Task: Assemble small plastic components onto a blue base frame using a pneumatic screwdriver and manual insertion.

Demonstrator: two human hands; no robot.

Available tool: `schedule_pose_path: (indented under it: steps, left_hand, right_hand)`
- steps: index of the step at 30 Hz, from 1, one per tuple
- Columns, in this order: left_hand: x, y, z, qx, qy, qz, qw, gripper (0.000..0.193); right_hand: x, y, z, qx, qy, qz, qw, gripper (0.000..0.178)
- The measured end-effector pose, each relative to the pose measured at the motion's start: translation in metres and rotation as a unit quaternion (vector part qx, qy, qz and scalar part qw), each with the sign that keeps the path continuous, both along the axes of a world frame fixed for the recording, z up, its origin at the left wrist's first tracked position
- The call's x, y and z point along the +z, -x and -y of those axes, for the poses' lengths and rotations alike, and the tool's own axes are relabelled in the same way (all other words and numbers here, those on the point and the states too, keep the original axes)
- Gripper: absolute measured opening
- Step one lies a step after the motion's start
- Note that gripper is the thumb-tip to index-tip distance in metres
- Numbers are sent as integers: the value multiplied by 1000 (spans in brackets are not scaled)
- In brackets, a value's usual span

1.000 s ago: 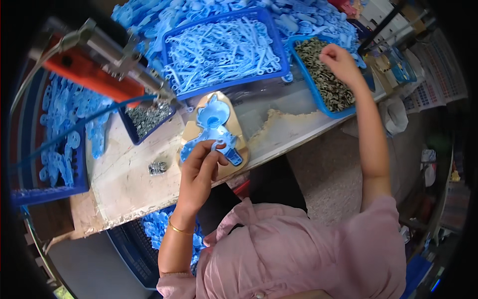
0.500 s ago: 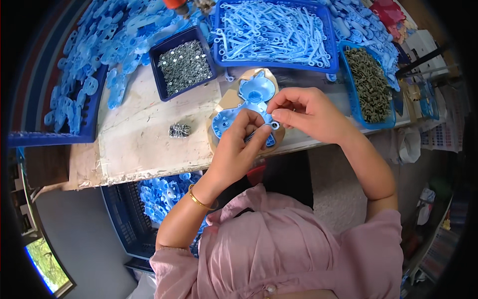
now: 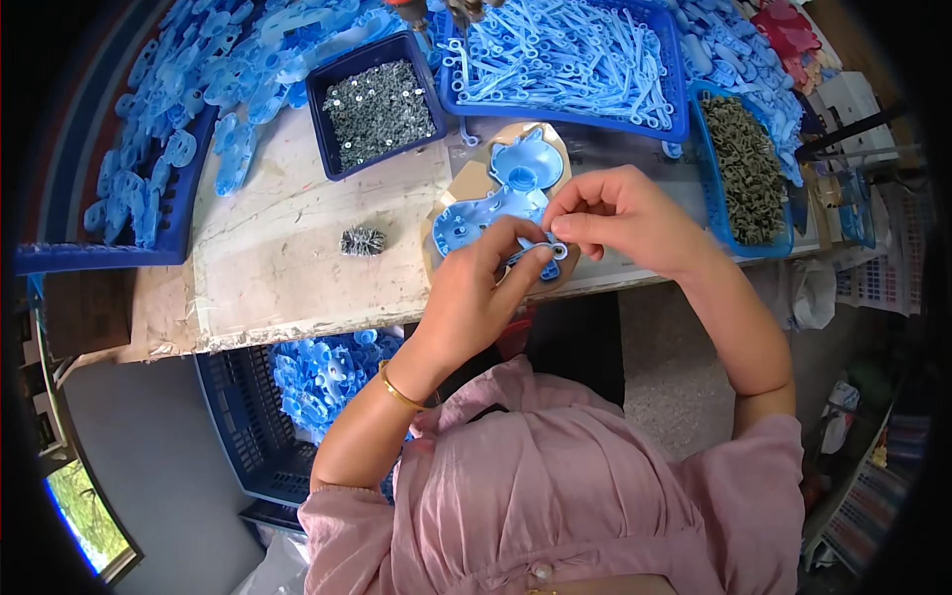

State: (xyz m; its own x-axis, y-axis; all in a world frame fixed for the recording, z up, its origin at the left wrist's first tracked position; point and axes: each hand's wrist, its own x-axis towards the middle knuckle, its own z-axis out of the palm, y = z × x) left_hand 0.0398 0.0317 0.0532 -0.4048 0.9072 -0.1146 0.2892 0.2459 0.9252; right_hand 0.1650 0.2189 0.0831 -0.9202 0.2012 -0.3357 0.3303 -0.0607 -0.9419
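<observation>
light blue shell (image 3: 496, 205) and rod (image 3: 560, 252), beige block (image 3: 470, 183), pink blouse (image 3: 555, 466), gold bangle (image 3: 391, 390)

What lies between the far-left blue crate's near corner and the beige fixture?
In the head view, a small silvery-black bundle lies on the tabletop between the blue crate and the beige fixture, nearer the fixture.

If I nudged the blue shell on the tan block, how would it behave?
The blue shell is probably light and stiff, given its thin, hollow, moulded look. It seems unlikely to roll, lying hollow side up on the tan block. Its glossy surface could be slippery.
</observation>
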Motion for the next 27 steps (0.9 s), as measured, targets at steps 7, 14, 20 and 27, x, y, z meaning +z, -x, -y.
schedule_pose_path:
  steps: [7, 14, 20, 27]
  left_hand:
    - [-12, 12, 7, 16, -88, -112, 990, 27]
    - [-18, 41, 19, 66, -81, -351, 931, 56]
    - [-30, 43, 11, 71, -81, -375, 921, 50]
    - [-35, 47, 7, 58, -79, -375, 922, 36]
  right_hand:
    - [-4, 2, 24, 11, -192, -88, 977, 20]
    - [-41, 15, 3, -73, -137, -36, 987, 26]
    - [-42, 30, 8, -76, -158, 32, 984, 26]
    - [-34, 34, 5, -56, -202, 32, 977, 24]
